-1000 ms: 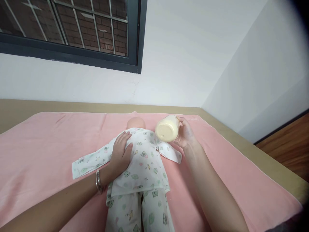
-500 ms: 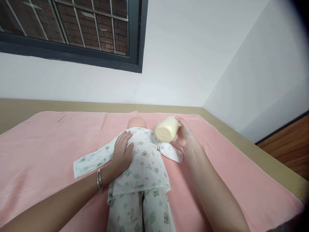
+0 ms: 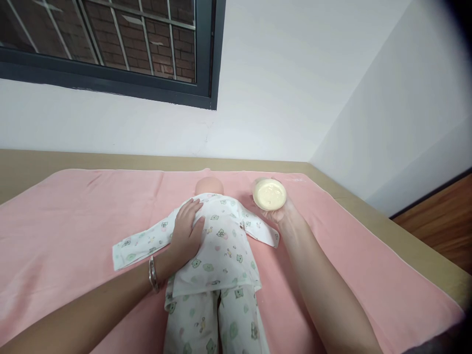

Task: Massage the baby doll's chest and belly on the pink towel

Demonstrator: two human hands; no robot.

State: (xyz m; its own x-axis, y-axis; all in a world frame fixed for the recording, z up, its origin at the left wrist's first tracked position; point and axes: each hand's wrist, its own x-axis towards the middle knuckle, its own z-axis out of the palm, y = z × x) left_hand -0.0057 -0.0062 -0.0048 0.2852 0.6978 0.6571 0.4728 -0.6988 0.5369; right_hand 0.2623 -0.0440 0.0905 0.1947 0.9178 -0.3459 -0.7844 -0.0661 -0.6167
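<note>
- Landmark: the doll [image 3: 225, 248], laid out lengthwise from the wearer, its head [image 3: 209, 186] at the far end. Sides given as the wearer's own.
- Bottle [image 3: 270, 194]: right of the doll's head, about level with it, well apart from it; beyond the doll's right-side sleeve [image 3: 260, 230] in view. Looks raised off the pink blanket [image 3: 92, 211]; how high, cannot tell.
- Long axis: foreshortened. Round base faces the wearer, so the axis runs roughly away, much the way the doll lies. Far end hidden behind the base; exact tilt and where the tip points, cannot tell.
- Right hand [image 3: 282, 212]: right of the doll's shoulder, curled about the bottle from below and its outer side. Most fingers out of sight behind it; how tight the grip, cannot tell.
- Left hand [image 3: 187, 232]: flat on the left side of the doll's chest, fingers extended towards its head, thumb spread. Touches the shirt, grasps nothing visible. Bracelet [image 3: 153, 274] at that wrist, beside the doll's waist.
- Judgement: key relation is the sideways gap from bottle to doll's head, plus the direction of the hidden tip. The right hand has the bottle; the left is on the opposite side of the doll.
</note>
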